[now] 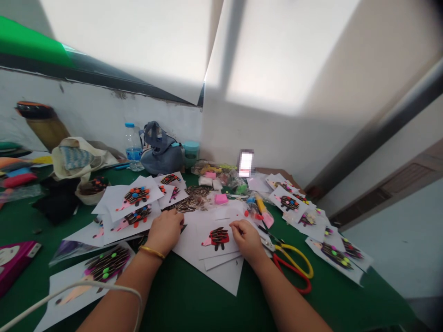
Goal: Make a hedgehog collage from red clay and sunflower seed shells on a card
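Note:
A hedgehog picture [219, 236] with a red body, pink snout and dark striped seeds lies on white sheets in front of me. My right hand [246, 239] is closed in a pinch at the picture's right edge; what sits between its fingertips is too small to make out. My left hand [166, 230], with a gold bracelet on the wrist, rests closed at the left edge of the sheets, its fingers curled and their contents hidden. Just beyond it spreads a pile of striped seeds [194, 199]. A pink block of modelling clay [221, 198] lies beside the pile.
Hedgehog pictures lie in a left stack [136, 196] and a right row [308, 216]. Scissors [294, 267] with yellow and red handles lie by my right forearm. A water bottle [133, 147], a blue bag [161, 150] and a bright phone [246, 163] stand along the wall.

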`<state>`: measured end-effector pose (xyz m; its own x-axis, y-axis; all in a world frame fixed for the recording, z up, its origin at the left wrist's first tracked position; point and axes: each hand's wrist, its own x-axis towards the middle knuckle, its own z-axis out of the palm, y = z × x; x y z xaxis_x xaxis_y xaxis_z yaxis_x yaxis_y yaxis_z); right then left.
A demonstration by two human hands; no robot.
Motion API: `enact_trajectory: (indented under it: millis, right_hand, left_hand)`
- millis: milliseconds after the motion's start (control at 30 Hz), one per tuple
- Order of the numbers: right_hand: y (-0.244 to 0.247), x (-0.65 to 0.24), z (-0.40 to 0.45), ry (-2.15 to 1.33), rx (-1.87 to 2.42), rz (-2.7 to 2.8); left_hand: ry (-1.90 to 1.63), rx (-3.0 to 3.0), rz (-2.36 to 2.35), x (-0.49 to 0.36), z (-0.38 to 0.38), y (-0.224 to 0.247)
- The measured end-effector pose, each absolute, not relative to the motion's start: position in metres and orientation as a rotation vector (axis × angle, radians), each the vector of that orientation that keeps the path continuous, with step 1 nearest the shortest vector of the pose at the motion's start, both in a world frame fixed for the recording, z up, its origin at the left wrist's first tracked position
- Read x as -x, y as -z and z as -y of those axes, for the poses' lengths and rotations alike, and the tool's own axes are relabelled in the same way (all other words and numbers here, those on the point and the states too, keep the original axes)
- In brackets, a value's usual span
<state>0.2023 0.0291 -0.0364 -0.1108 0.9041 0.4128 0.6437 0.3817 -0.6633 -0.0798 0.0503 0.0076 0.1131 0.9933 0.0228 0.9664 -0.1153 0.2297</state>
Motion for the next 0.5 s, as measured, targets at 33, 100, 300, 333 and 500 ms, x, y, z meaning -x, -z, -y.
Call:
enact_trajectory:
  millis: [33, 100, 300, 333, 500]
  right_hand:
    - [0.037, -0.203, -0.029, -0.412, 1.341, 1.838]
    - [0.037, -0.204, -0.030, -0.417, 1.330, 1.836]
    - [0.037, -0.204, -0.031, -0.416, 1.324, 1.824]
    - [0.037, -0.204, -0.031, -0.415, 1.320, 1.827]
    - [0.035, -0.204, -0.031, -0.407, 1.330, 1.830]
  left_hand:
    - [-0.257, -2.212, -2.002, 0.080, -0.050, -0.008]
    - [-0.258, -2.191, -2.070, 0.081, -0.049, -0.009]
    - [-0.237, -2.162, -2.232, 0.077, -0.051, -0.005]
    - [-0.217, -2.169, -2.243, 0.075, -0.051, -0.004]
    - [-0.203, -2.201, -2.311, 0.071, -0.053, 0.004]
